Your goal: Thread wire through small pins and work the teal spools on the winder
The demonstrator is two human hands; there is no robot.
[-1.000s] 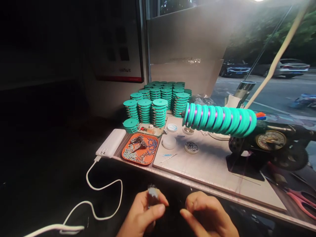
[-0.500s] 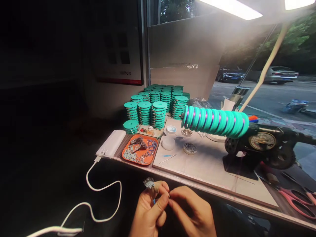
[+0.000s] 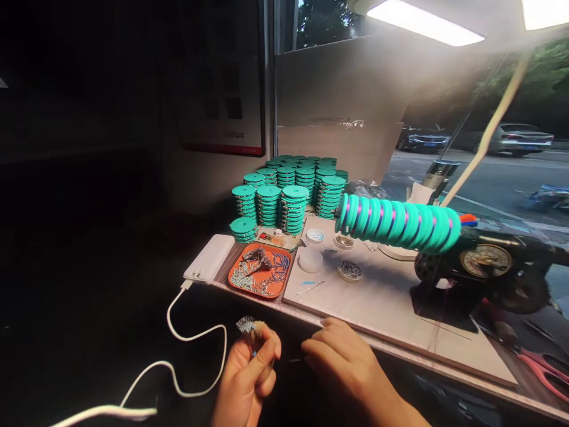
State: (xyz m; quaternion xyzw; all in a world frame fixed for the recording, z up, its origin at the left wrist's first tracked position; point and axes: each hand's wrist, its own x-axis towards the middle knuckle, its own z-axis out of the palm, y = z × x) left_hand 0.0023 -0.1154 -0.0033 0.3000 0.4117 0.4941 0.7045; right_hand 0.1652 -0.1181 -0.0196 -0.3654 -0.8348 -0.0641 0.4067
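Note:
My left hand [image 3: 247, 373] is closed below the table's front edge, thumb and fingers pinching a small silvery bundle of tiny metal parts [image 3: 246, 324] with a bit of blue showing beneath it. My right hand [image 3: 342, 362] is just to its right, fingers curled and pinched together toward the left hand; what it holds, if anything, is too small to make out. Both hands hover in the dark in front of the pale work board [image 3: 391, 302].
An orange tray [image 3: 260, 274] of small metal and blue pieces lies by a white power bank [image 3: 210, 258] with a cable [image 3: 178, 356]. Stacks of teal spools [image 3: 288, 190] stand behind. More teal spools [image 3: 398, 222] sit on a black winder machine [image 3: 489, 267]. Small dishes [image 3: 349, 271] and pink scissors [image 3: 544, 370] lie nearby.
My hands drew together from apart, then parted slightly again. The left hand lifted the silvery bundle a little and shifted left. The view also moved a bit.

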